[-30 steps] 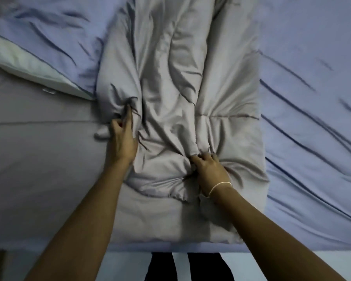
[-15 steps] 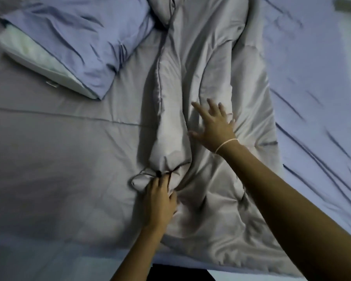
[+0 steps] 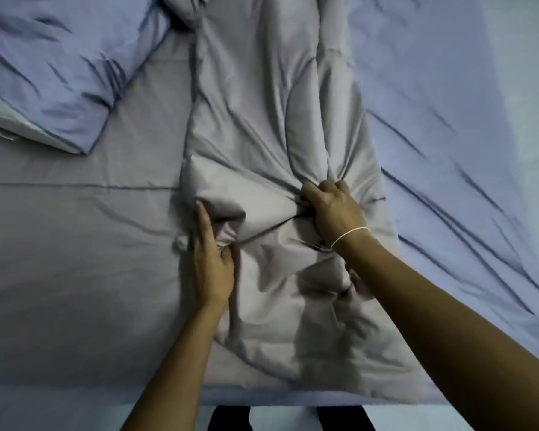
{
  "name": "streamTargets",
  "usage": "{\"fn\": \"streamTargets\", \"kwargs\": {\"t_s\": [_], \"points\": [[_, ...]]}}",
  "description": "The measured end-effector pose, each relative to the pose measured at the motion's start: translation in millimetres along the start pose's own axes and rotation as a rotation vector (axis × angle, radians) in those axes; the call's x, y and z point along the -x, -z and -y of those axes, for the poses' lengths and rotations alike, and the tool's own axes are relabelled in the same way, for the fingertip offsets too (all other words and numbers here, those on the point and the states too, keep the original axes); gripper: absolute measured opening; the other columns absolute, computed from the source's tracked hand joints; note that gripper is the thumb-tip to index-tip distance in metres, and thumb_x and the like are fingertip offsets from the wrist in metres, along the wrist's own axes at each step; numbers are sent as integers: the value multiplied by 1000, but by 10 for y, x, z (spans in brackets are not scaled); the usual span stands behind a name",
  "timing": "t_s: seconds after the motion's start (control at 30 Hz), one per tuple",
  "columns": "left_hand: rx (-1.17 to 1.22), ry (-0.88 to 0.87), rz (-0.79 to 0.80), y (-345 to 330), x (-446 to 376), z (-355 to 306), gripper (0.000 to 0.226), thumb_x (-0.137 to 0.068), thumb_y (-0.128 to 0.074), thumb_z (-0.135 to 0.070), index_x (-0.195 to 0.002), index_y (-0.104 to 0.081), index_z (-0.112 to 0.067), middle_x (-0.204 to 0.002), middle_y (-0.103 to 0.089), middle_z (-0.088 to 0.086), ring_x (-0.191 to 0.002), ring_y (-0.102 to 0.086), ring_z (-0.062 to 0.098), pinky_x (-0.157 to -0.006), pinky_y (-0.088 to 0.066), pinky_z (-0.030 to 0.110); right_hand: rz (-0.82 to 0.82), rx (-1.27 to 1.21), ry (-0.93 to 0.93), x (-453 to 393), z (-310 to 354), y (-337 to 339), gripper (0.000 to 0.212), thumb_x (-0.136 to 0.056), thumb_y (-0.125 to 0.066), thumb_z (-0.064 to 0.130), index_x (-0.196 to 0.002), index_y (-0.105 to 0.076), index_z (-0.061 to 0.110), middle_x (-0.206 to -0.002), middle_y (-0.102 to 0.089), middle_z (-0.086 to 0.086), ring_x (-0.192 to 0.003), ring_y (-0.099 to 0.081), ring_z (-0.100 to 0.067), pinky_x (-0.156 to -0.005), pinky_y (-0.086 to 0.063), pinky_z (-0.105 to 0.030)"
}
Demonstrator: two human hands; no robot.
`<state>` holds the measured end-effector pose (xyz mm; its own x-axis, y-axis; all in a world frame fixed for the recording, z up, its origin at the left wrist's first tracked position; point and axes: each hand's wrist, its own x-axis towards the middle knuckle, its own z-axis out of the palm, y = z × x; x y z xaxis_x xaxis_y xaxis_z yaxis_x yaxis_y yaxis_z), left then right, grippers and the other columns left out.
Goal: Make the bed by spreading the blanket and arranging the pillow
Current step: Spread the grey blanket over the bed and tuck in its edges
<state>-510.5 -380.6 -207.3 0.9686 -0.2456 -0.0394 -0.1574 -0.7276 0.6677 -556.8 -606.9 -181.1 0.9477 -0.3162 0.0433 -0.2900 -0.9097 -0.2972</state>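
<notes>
A grey quilted blanket (image 3: 262, 126) lies bunched in a long strip down the middle of the bed, running from the far edge to the near edge. My left hand (image 3: 213, 259) grips a fold at the blanket's left edge. My right hand (image 3: 333, 209), with a thin white band on its wrist, is curled into a bunched fold further right, and creases radiate from it. A blue pillow (image 3: 59, 73) with a white end lies at the top left, apart from the blanket.
The bed sheet is grey (image 3: 75, 259) on the left and blue (image 3: 448, 104) with long creases on the right. The bed's near edge (image 3: 75, 396) runs along the bottom, with my dark trouser legs below it. A pale surface shows at the far right.
My right hand went from flat and spread on the blanket to gripping a fold. My left hand has moved up along the blanket's left edge. The view shifted nearer.
</notes>
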Motion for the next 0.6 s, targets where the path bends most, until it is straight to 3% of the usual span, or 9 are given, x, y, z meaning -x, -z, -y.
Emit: {"fn": "streamTargets", "kwargs": {"t_s": [0.07,0.13,0.23,0.33,0.43,0.5,0.53,0.6], "points": [[70,-138,28,-285,28,-548,86,-83,-55,3,-150,-9,-24,-154,-29,12,-132,-41,35,-98,-40,39,-113,-13,-49,300,-500,282,24,-86,-41,20,-94,-62,13,-84,-56,-17,-79,-48,-34,-57,-43,-38],[128,-260,74,-631,120,-1129,75,-87,-50,4,-150,-18,-20,-155,-28,12,-137,-33,31,-103,-33,32,-179,-39,-157,628,-1056,591,28,-80,-38,19,-90,-63,13,-83,-54,-15,-78,-40,-26,-62,-33,-32],[242,-384,210,-1293,437,-2031,66,-92,-45,-1,-150,-21,-24,-156,-24,9,-141,-27,27,-104,-32,27,-238,-44,-340,1105,-1945,1158,17,-71,-56,10,-85,-66,12,-82,-54,-13,-78,-46,-31,-65,-28,-27],[311,-422,382,-1962,886,-2737,59,-95,-43,-11,-149,-22,-21,-157,-19,12,-144,-20,29,-113,-25,31,-173,-82,-477,1493,-2718,1624,32,-58,-74,1,-86,-72,15,-90,-66,-11,-82,-60,-33,-67,-35,-24],[283,-388,832,-2486,1350,-3293,72,-88,-52,-22,-151,-18,-25,-160,-4,10,-147,-9,23,-116,-18,29,-164,-194,-626,1934,-3356,1928,38,-74,-62,-3,-104,-72,18,-115,-68,-5,-110,-61,-24,-89,-41,-21],[355,-282,1032,-2611,1541,-3559,67,-83,-50,-26,-147,-31,-26,-155,-28,8,-140,-31,20,-112,-31,29,-204,-298,-724,2239,-3585,1988,41,-81,-57,4,-115,-66,24,-126,-61,5,-121,-53,-14,-104,-40,-28],[420,-245,980,-2637,1614,-3644,59,-82,-48,-24,-141,-43,-26,-143,-48,8,-128,-48,20,-105,-41,30,-232,-350,-739,2388,-3637,1993,38,-84,-59,12,-119,-64,27,-128,-59,8,-122,-51,-10,-105,-41,-35],[514,-232,651,-2599,1683,-3669,45,-80,-45,-24,-122,-62,-22,-117,-67,1,-103,-63,13,-90,-52,31,-278,-374,-675,2645,-3617,1895,40,-85,-60,34,-124,-59,25,-131,-57,5,-123,-49,-11,-106,-41,-35]]}}
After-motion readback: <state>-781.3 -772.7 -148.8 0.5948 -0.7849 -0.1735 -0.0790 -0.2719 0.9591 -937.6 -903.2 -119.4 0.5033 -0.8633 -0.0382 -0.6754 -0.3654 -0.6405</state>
